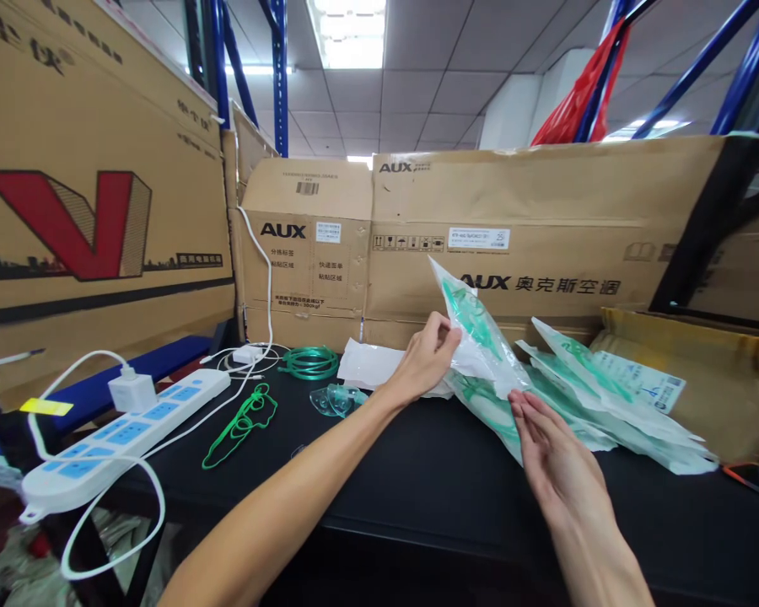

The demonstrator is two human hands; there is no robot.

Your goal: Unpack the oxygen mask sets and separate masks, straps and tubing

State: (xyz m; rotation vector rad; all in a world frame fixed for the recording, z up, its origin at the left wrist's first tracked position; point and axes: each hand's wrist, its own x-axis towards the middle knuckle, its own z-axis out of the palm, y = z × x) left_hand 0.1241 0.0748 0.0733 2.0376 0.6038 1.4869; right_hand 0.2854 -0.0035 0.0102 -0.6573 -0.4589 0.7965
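My left hand [425,358] pinches the edge of a clear plastic pouch [477,329] with green tubing inside, holding it tilted up above a black table [379,480]. My right hand [553,455] is just below and right of it, fingers stretched together, tips near the pouch's lower edge. More sealed pouches [613,405] of the same kind lie piled to the right. A loose clear mask [335,399], a coil of green tubing [309,362] and a green strap [244,421] lie on the table to the left.
A white power strip [120,434] with a plugged charger and white cables sits at the left edge. Large cardboard boxes [499,236] wall the back and left. An open cardboard box [702,371] stands at right.
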